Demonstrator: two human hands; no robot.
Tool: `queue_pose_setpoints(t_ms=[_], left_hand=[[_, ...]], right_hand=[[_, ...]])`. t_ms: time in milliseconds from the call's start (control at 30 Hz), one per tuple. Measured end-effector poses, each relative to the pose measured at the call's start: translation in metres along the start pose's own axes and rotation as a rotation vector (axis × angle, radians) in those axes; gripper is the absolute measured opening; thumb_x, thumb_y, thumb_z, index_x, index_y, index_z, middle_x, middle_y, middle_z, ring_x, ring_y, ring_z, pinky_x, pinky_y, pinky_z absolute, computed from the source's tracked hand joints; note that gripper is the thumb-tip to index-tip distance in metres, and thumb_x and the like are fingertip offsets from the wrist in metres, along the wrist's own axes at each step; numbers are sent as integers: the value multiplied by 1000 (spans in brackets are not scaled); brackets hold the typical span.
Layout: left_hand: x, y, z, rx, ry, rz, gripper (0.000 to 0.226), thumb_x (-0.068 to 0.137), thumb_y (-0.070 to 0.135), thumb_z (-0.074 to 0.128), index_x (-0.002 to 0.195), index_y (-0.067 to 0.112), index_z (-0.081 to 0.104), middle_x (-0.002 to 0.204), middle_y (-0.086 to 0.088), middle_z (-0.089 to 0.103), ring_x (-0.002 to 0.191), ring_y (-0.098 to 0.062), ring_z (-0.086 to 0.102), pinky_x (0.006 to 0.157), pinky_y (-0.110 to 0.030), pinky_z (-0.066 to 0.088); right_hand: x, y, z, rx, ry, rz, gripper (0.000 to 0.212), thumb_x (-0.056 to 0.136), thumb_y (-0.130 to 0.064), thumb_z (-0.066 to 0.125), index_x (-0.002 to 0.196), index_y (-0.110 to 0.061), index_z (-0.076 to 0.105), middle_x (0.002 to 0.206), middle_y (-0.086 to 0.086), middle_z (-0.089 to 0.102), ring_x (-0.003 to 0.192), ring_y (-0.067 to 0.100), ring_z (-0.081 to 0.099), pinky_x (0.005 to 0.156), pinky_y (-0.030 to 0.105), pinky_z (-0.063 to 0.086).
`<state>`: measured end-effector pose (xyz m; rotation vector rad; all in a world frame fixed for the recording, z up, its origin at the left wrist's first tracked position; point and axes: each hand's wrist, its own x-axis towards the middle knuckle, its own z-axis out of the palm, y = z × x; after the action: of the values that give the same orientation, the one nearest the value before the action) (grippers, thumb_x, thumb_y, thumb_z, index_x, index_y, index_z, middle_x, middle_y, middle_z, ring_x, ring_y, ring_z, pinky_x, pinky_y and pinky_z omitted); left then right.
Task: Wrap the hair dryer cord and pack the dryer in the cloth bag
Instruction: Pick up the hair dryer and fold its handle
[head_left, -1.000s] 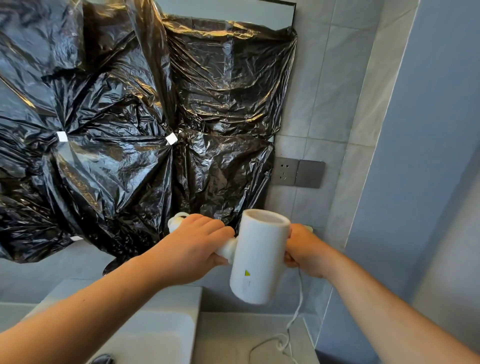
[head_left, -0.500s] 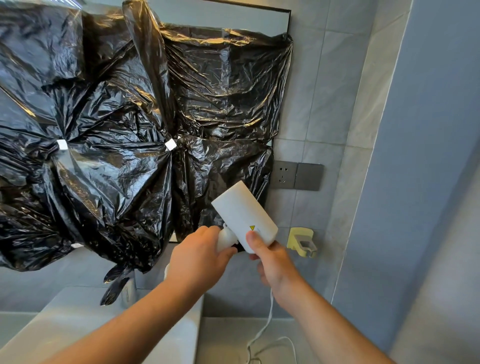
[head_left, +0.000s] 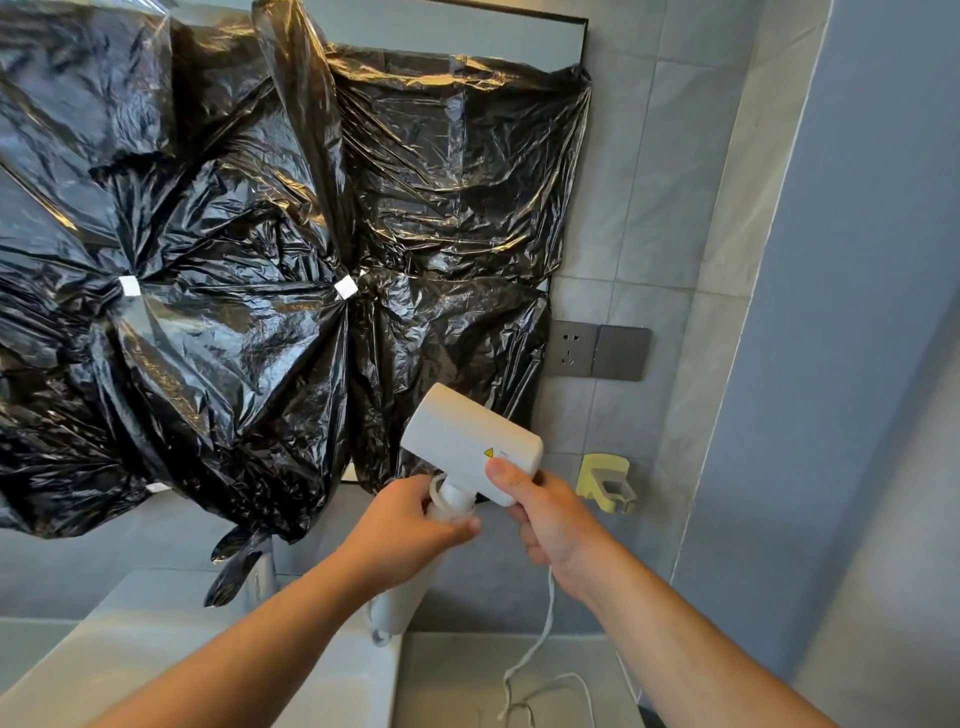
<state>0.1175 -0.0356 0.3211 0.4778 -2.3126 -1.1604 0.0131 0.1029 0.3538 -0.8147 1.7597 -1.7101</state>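
The white hair dryer (head_left: 470, 444) is held in the air in front of the tiled wall, above the grey counter (head_left: 467, 675), between 2 bare hands. Its barrel is gripped by the right hand (head_left: 545, 512), the thumb pressed flat on the casing just beside the yellow warning triangle and the other fingers curled behind it, so the body is steadied while the other hand works. The handle is enclosed by the left hand (head_left: 415, 525), fingers closed tight around it near the joint with the barrel, where a turn of white cord (head_left: 543, 623) appears to lie pinned against the handle. This grip is judged to suit winding: one hand fixes the dryer, the other guides the cord.

The rest of the cord hangs slack below the right wrist and ends in loose loops on the counter, so most of the wrapping is judged still to be done. No cloth bag can be made out. The mirror is covered by crumpled black plastic sheeting (head_left: 234, 286), a grey wall socket (head_left: 571, 355) sits empty above, and a yellow wall holder (head_left: 605, 480) stands vacant just right of the right hand.
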Motion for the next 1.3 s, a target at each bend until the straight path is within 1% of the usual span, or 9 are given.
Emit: queue_pose_setpoints(t_ms=[100,200,367,500,600,700,833,1033,1300], left_hand=[[-2,-1,4,-294,-62,-99,22,85,26,72,89,10,58,70,-5,60,60,-17,59,58,-34,51],[-3,-3,3,-489,-90,-194,23,88,24,69,83,11,52,60,-5,51,50,-19,50,52,-32,44],[-2,-3,1,-321,-20,-196,25,75,12,71,87,11,50,61,-6,52,49,-20,51,48,-31,45],[-5,3,6,-310,-37,-183,19,73,7,68,84,11,53,61,-6,54,49,-20,52,49,-31,45],[-7,6,10,-315,-42,-207,16,74,6,66,81,10,53,60,-7,54,49,-20,51,49,-29,44],[1,1,18,-309,107,-260,14,75,7,61,82,11,50,63,-9,51,48,-21,48,47,-29,42],[1,-3,29,-164,243,-257,27,66,27,58,92,29,53,71,2,63,57,-21,58,60,-43,57],[-9,-1,33,19,245,-151,24,79,27,61,101,30,52,83,9,67,72,-11,63,58,-29,47],[-16,-5,28,35,225,-137,30,77,32,62,105,32,52,88,9,67,77,-12,64,67,-34,54]], right_hand=[[6,0,-5,-145,-44,71,41,83,-50,65,103,-14,64,40,-15,43,38,2,36,35,16,26],[12,-5,-13,-300,-68,38,27,85,-39,67,96,-15,70,42,-15,41,46,8,27,39,21,20],[14,-14,-19,-460,29,30,8,86,-24,67,84,-19,73,34,-17,45,48,8,31,43,21,23],[21,-19,-27,-499,150,-28,18,79,-27,76,65,-20,69,49,-14,56,59,11,45,51,25,32],[20,-13,-29,-506,179,-36,21,81,-28,74,63,-20,67,48,-13,51,54,10,40,48,24,28],[11,-4,-20,-376,55,52,16,79,-28,67,69,-19,61,53,-6,38,47,11,27,44,23,19],[8,-8,-4,-340,44,71,40,77,-54,66,83,-16,52,61,-2,29,43,10,23,41,23,18],[15,-11,-12,-383,71,150,80,47,-79,66,87,-10,65,61,0,26,49,17,17,51,34,13],[14,-9,-13,-314,11,132,44,71,-52,75,100,-19,68,48,-11,42,41,12,26,43,28,22]])
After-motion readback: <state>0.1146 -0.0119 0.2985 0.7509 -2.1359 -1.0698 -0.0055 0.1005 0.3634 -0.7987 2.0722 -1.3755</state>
